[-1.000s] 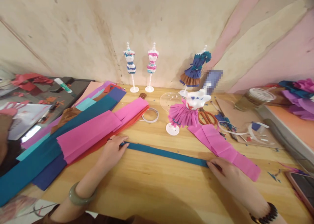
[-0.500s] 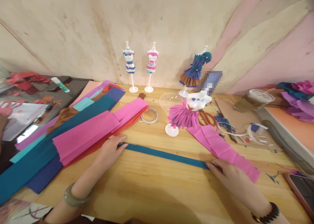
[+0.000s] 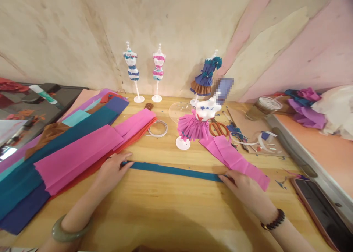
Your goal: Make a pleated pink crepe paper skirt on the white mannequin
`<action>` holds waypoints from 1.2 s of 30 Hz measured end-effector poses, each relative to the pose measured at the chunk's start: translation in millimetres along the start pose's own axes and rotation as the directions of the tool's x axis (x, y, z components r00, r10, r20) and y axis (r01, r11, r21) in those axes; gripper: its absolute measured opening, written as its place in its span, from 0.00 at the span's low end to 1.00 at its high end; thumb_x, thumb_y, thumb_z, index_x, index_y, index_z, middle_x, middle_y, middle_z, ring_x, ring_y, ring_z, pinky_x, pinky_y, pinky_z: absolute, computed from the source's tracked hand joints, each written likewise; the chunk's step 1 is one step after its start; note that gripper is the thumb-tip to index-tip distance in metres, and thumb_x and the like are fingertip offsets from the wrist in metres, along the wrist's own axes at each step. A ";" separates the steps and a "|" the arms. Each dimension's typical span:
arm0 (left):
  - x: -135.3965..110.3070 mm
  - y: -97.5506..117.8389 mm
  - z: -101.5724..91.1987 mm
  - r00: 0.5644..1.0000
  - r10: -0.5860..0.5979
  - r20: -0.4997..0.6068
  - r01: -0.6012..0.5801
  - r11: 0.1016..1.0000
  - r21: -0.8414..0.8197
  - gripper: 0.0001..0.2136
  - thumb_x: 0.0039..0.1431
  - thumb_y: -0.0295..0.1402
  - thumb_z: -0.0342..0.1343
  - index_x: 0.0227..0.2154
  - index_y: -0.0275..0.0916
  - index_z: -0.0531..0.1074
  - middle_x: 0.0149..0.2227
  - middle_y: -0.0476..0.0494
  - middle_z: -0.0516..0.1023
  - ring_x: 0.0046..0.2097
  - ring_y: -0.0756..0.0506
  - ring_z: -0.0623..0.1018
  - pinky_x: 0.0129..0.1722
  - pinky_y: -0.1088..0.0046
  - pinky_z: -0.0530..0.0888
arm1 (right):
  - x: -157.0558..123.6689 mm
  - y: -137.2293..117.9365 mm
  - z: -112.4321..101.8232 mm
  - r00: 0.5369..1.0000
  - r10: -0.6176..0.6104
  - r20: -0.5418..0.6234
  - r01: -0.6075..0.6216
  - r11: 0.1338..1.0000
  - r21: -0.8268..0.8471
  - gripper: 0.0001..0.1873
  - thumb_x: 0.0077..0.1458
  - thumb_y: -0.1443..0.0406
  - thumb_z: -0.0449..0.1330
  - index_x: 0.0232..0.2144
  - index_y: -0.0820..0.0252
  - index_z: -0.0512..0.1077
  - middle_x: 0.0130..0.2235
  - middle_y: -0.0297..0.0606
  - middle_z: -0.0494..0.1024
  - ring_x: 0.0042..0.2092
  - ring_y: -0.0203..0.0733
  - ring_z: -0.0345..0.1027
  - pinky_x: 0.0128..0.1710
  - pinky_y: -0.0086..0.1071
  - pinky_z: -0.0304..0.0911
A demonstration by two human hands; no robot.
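A narrow teal crepe paper strip is stretched out across the wooden table between my hands. My left hand pinches its left end, beside a stack of pink, teal and red crepe paper. At the other end, the fingers of my right hand are closed on the strip. Behind the strip stands a small white dress form wearing a pleated pink paper skirt. A pink paper piece lies between that skirt and my right hand.
Two mini dress forms and one in a blue-brown dress stand along the wall. A tape roll, orange-handled scissors, a lidded drink cup and a phone lie around.
The view has shifted to the right, so everything appears further left. Both hands keep hold of the strip, which stays stretched between them.
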State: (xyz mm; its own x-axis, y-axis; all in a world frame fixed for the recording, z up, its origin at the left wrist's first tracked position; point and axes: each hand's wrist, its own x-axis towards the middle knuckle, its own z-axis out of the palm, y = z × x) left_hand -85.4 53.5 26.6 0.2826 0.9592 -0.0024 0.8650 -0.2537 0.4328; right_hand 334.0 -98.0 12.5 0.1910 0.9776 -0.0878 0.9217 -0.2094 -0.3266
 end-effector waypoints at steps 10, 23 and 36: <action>1.2 0.4 -0.4 1.000 -0.002 -0.001 0.002 1.000 0.014 0.18 0.57 0.42 0.52 0.45 0.40 0.78 0.38 0.42 0.83 0.40 0.39 0.80 0.44 0.63 0.75 | -5.4 3.2 9.8 0.996 -0.011 -0.091 0.002 0.995 -0.099 0.21 0.64 0.54 0.47 0.29 0.56 0.74 0.27 0.40 0.80 0.28 0.45 0.76 0.24 0.32 0.63; -0.3 -4.9 4.1 0.999 0.029 -0.039 -0.028 0.999 0.014 0.18 0.57 0.41 0.52 0.46 0.40 0.77 0.37 0.41 0.83 0.40 0.39 0.80 0.42 0.64 0.75 | -17.5 -73.2 28.6 0.708 -0.575 -0.410 0.506 0.818 -0.275 0.16 0.63 0.70 0.51 0.49 0.63 0.73 0.48 0.50 0.79 0.51 0.51 0.72 0.52 0.46 0.67; -3.6 -6.4 11.1 0.991 0.101 -0.090 -0.107 0.992 -0.061 0.14 0.58 0.37 0.54 0.44 0.40 0.78 0.44 0.40 0.83 0.43 0.39 0.80 0.49 0.62 0.74 | 12.6 -124.4 79.1 0.758 -0.639 -0.131 0.598 0.761 -0.251 0.35 0.65 0.52 0.51 0.66 0.68 0.57 0.66 0.54 0.62 0.66 0.57 0.55 0.61 0.54 0.57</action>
State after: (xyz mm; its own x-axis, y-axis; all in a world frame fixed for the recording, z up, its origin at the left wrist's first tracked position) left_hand -87.3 50.3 13.9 0.3299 0.9360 0.1227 0.8030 -0.3465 0.4849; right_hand 195.0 -61.1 -22.4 -0.3999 0.8774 0.2651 0.9006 0.4299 -0.0644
